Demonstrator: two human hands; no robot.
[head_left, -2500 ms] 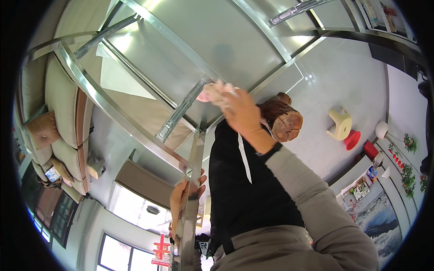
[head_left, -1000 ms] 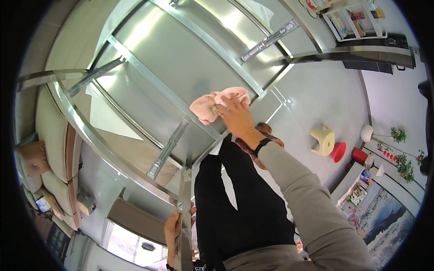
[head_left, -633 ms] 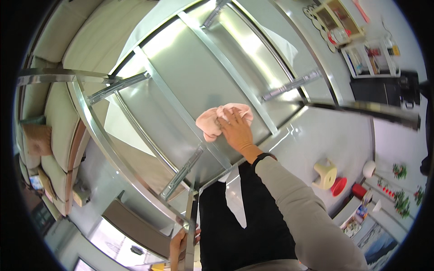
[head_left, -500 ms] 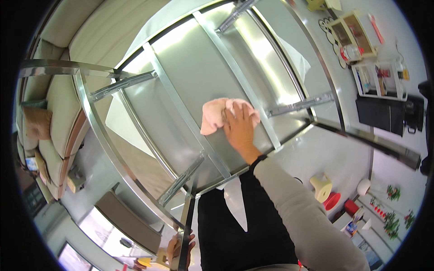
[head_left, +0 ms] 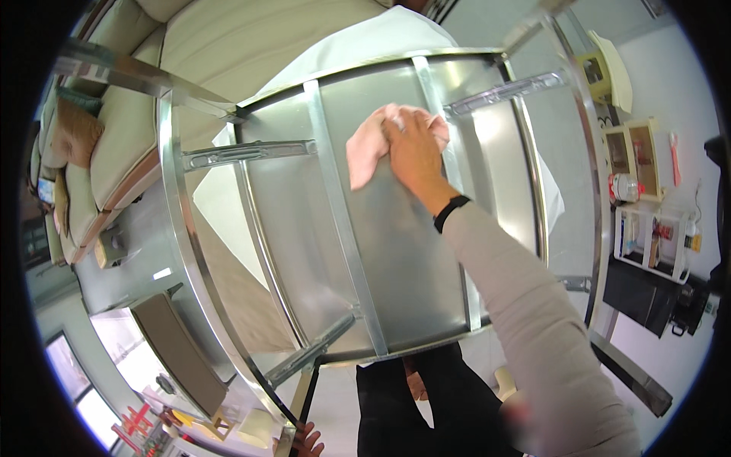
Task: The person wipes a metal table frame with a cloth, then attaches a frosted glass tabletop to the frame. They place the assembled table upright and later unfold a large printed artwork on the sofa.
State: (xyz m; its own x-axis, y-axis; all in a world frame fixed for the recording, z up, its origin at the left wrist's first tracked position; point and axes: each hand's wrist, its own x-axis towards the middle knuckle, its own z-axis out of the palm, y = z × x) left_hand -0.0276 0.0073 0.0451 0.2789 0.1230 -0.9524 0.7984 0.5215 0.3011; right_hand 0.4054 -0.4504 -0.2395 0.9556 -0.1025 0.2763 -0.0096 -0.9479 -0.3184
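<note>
A pink cloth (head_left: 367, 151) lies bunched against the grey sheet-metal panel (head_left: 407, 251) of a steel table frame. My right hand (head_left: 416, 156) presses on the cloth with its fingers bent over it, between two crosswise metal ribs near the panel's far side. At the lower left, my left hand (head_left: 307, 442) is at a square metal leg (head_left: 306, 392) of the frame, its fingers curled round it; part of this hand is cut off by the picture's edge. Flat slotted brackets (head_left: 251, 154) run between the panel and the outer rails.
White sheeting (head_left: 335, 57) lies beneath the frame, beside a beige sofa (head_left: 251, 34) at the far left. A low brown-topped table (head_left: 179, 354) stands to the left. White shelves (head_left: 653, 244) and a black case (head_left: 647, 293) are at the right. Metal legs jut toward me.
My right hand has moved the cloth farther along the panel, away from me. The view has shifted, and the frame appears turned. My left hand stays at the leg.
</note>
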